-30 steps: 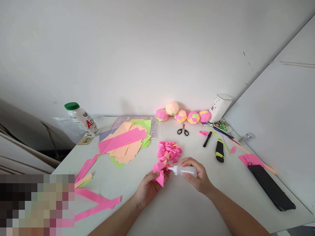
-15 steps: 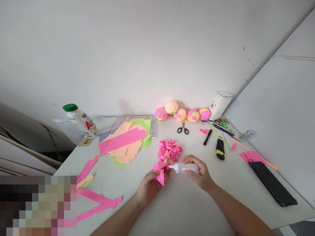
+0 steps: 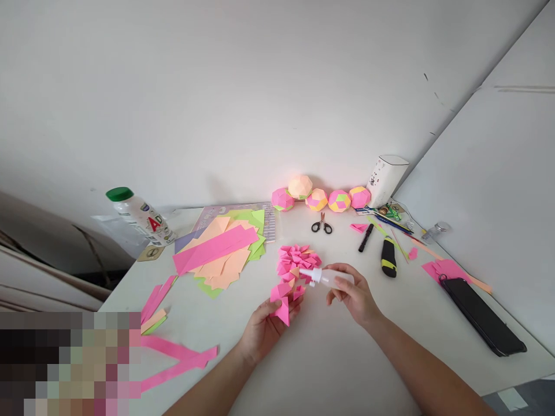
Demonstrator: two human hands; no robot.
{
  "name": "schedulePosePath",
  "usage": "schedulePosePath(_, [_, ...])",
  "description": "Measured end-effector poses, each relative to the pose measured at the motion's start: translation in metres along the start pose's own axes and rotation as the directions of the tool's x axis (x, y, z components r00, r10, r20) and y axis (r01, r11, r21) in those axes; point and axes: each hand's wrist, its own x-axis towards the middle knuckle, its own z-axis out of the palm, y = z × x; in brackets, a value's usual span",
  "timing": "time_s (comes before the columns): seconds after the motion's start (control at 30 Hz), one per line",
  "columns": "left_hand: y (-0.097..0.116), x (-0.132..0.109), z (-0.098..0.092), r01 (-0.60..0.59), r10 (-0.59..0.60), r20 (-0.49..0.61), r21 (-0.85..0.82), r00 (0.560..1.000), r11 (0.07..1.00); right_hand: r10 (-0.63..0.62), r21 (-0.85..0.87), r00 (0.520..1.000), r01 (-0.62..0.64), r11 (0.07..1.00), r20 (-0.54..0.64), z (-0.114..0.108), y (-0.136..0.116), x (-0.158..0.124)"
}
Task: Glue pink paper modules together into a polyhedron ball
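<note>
My left hand (image 3: pixel 265 332) is closed on a folded pink paper piece (image 3: pixel 282 309) with pointed flaps, its thumb pressed on top. Pink and peach folds stand up from it and overlap the pile behind in view. In my right hand (image 3: pixel 358 297) is a small clear glue bottle (image 3: pixel 333 279) with a white nozzle. The bottle lies nearly level, its tip pointing left above the folded piece and apart from it. Just beyond both hands sits a heap of small folded pink paper units (image 3: pixel 299 259).
Paper balls (image 3: pixel 339 200) line the wall behind scissors (image 3: pixel 321 224). Coloured sheets (image 3: pixel 221 254) and a white bottle (image 3: pixel 143 218) with a green cap are left. A marker (image 3: pixel 366 238), a cutter (image 3: pixel 389 257) and a black case (image 3: pixel 483 316) are right. Pink strips (image 3: pixel 177 364) lie front left.
The glue bottle has lifted away from the paper piece, and its tip has moved up and slightly right. My left hand keeps its hold on the piece in nearly the same place.
</note>
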Motion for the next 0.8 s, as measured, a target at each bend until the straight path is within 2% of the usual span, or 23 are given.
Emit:
schedulePosePath(0.13, [0.000, 0.000, 0.000, 0.006, -0.006, -0.015, 0.004, 1.000, 1.000, -0.001, 0.016, 0.988, 0.003, 1.000, -0.153, -0.011, 0.001, 0.014])
schedulePosePath(0.23, [0.000, -0.001, 0.001, 0.019, -0.019, 0.007, 0.012, 1.000, 1.000, 0.004, -0.023, 0.955, -0.011, 1.000, -0.296, -0.024, 0.009, 0.025])
schedulePosePath(0.3, [0.000, -0.002, 0.001, 0.034, -0.034, 0.029, 0.014, 0.999, 0.999, -0.019, -0.121, 0.922, -0.031, 0.992, -0.388, -0.033, 0.015, 0.032])
schedulePosePath(0.4, [0.001, -0.003, 0.002, 0.071, -0.073, 0.079, 0.019, 0.994, 0.997, -0.066, -0.336, 0.889, -0.102, 0.936, -0.453, -0.045, 0.023, 0.038])
schedulePosePath(0.47, [0.002, -0.005, 0.003, 0.092, -0.094, 0.120, 0.028, 0.988, 0.995, -0.113, -0.490, 0.879, -0.148, 0.859, -0.464, -0.053, 0.027, 0.041])
schedulePosePath(0.6, [0.004, -0.007, 0.006, 0.107, -0.111, 0.179, 0.032, 0.978, 0.994, -0.267, -0.775, 0.869, -0.185, 0.604, -0.416, -0.063, 0.032, 0.044])
schedulePosePath(0.67, [0.004, -0.008, 0.007, 0.117, -0.121, 0.202, 0.034, 0.972, 0.993, -0.298, -0.829, 0.874, -0.184, 0.528, -0.383, -0.065, 0.032, 0.046])
schedulePosePath(0.73, [0.004, -0.008, 0.006, 0.124, -0.131, 0.235, 0.044, 0.963, 0.991, -0.312, -0.853, 0.883, -0.164, 0.496, -0.351, -0.066, 0.032, 0.046])
schedulePosePath(0.8, [0.003, -0.008, 0.005, 0.126, -0.138, 0.269, 0.061, 0.953, 0.990, -0.362, -0.908, 0.891, -0.117, 0.402, -0.274, -0.064, 0.032, 0.046])
